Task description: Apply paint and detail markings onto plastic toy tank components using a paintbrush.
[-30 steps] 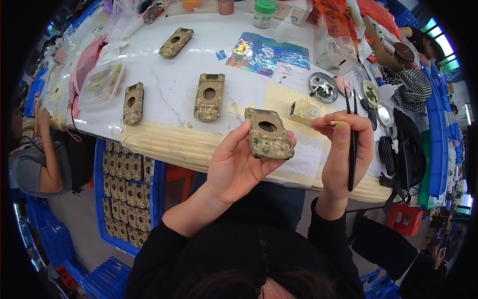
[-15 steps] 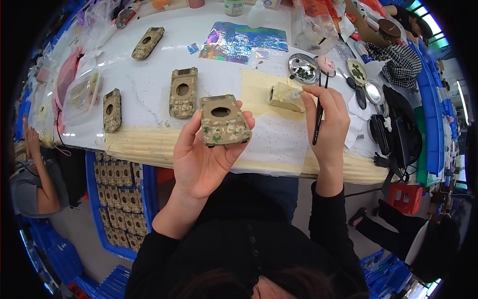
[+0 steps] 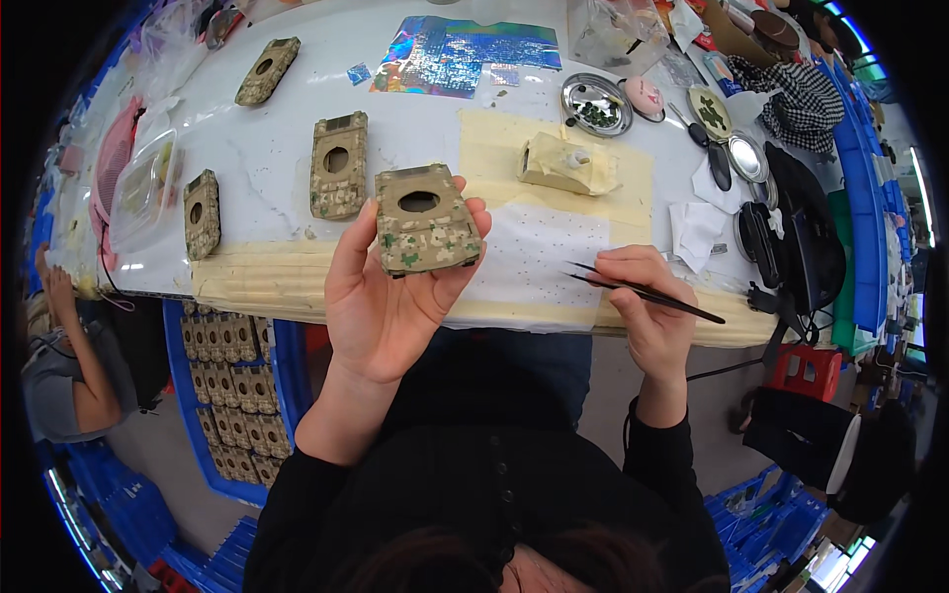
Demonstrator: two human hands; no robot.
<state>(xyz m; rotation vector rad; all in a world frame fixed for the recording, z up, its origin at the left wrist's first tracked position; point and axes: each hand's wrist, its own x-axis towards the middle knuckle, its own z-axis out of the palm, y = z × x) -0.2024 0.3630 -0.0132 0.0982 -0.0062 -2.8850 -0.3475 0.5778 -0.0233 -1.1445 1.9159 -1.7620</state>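
Note:
My left hand (image 3: 381,321) holds a camouflage-painted model tank hull (image 3: 430,244) from below, thumb on one side and fingers on the other. The hull has a round hole in its top and green and pale blotches on its front. My right hand (image 3: 654,321) is closed round a pair of black tweezers (image 3: 672,301). Their two tips point left, slightly apart, over a white sheet (image 3: 544,232) scattered with tiny dark specks. Nothing shows between the tips. Three more hulls stand to the left: a near one (image 3: 338,183), a smaller-looking one (image 3: 202,215) and a far one (image 3: 267,71).
A tape-wrapped block (image 3: 559,168) with a small whitish nozzle on top sits beyond the sheet. Around it are a round metal dish (image 3: 596,107) of dark green bits, holographic film (image 3: 470,54) and a black bag (image 3: 803,232). A blue crate (image 3: 229,484) of hulls stands below left.
My right hand has come away from the tape-wrapped block, down toward the table's near edge. The tweezers have swung from upright to pointing left. My left hand still holds the hull.

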